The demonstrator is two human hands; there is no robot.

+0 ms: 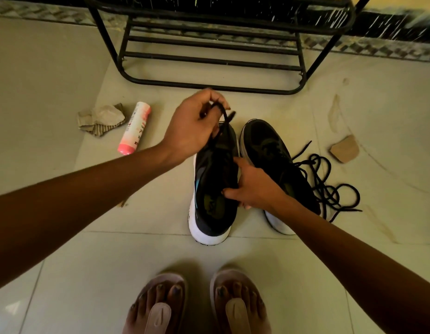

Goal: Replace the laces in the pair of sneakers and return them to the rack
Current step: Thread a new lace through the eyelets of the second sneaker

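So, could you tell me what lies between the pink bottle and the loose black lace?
Two sneakers side by side in the head view: the bottle-side sneaker, gripped by the right hand, and the lace-side sneaker.

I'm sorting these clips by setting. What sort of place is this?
Probably a home entryway or a room corner, indoors. There is a pale tiled floor and a black metal shoe rack standing by the wall. A pair of black sneakers sits on the floor in front of a person wearing sandals.
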